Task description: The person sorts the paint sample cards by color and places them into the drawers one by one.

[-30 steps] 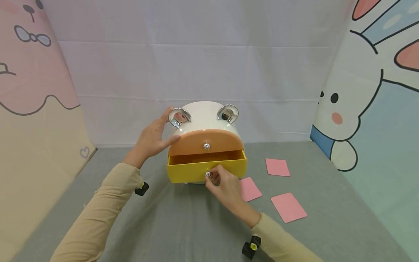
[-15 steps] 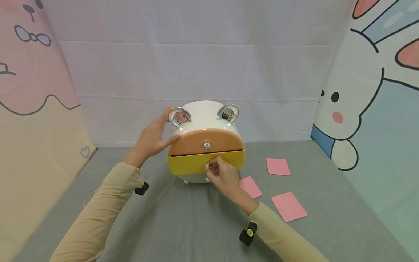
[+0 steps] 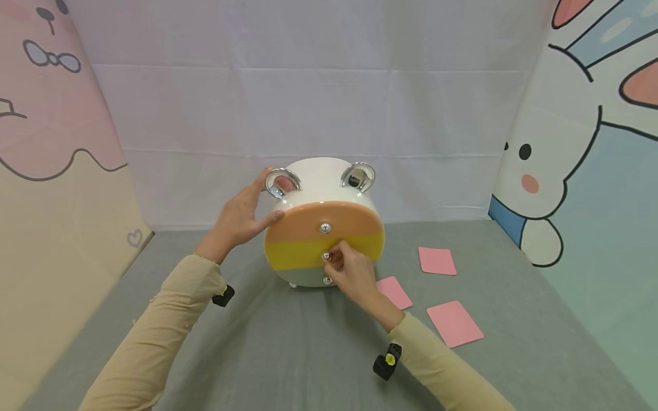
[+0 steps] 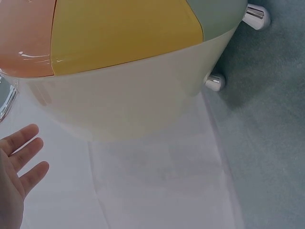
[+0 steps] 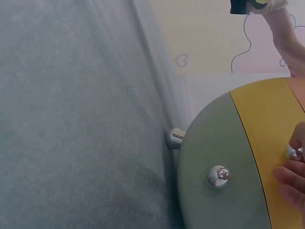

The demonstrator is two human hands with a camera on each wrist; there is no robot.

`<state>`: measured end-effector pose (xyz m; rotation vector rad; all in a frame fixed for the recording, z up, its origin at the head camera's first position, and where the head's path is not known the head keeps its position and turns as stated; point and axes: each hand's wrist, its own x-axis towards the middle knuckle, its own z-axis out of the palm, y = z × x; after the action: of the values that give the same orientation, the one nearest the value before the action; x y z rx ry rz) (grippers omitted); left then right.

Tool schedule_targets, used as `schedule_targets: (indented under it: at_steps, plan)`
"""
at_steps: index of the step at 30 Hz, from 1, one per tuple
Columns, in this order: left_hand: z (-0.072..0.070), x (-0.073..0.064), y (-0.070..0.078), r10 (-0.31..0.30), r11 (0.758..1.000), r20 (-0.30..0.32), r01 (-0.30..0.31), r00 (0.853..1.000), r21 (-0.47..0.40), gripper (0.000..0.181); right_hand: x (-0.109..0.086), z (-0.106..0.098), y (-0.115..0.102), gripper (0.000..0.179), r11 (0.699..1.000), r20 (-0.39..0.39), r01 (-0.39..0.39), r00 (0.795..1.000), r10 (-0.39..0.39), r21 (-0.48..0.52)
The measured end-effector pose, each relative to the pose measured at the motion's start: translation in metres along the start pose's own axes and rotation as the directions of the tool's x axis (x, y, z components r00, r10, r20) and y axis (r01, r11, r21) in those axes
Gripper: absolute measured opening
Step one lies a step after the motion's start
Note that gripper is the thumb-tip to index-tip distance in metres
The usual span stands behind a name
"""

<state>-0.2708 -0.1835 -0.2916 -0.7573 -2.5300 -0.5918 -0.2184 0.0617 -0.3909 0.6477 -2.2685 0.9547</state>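
A rounded white drawer box (image 3: 320, 181) with two silver ring-shaped ears stands on the grey cloth. Its front has an orange drawer (image 3: 295, 224), a yellow drawer (image 3: 290, 255) and a grey-green drawer (image 3: 303, 277), all flush, each with a silver knob. My right hand (image 3: 354, 279) pinches the yellow drawer's silver knob (image 3: 326, 256) between thumb and fingers. At the box's upper left, my left hand (image 3: 239, 220) has its thumb at the orange drawer's edge and its fingers stretched behind the left ear (image 3: 281, 184). In the left wrist view those fingers (image 4: 26, 155) look straight and spread.
Three pink square cards lie to the right: one card (image 3: 437, 261) farther back, another card (image 3: 454, 323) nearer, and a third card (image 3: 394, 292) beside the right hand. White cloth (image 3: 319, 108) hangs behind, with cartoon-printed panels at both sides.
The yellow drawer has slid in from partly pulled out to flush with the front, my right hand moving forward with its knob. My left hand has kept its place.
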Motion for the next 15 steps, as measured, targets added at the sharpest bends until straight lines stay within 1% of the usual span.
schedule_targets:
  at_steps: [6, 11, 15]
  plan:
    - [0.001, 0.000, -0.001, 0.016, 1.000, -0.013, -0.016, 1.000, 0.004, 0.084, -0.004, -0.001, -0.003, 0.016, 0.999, -0.023, -0.038, 0.999, 0.038, 0.009]
    - [0.002, 0.000, 0.000, 0.027, 1.000, -0.023, -0.027, 0.999, -0.001, 0.084, -0.015, 0.001, -0.005, 0.021, 0.989, -0.028, -0.133, 0.990, 0.135, 0.066]
    - [0.000, -0.001, 0.001, 0.018, 1.000, -0.024, -0.018, 1.000, -0.003, 0.084, -0.027, 0.005, -0.003, 0.022, 0.977, -0.025, -0.203, 0.978, 0.205, 0.067]
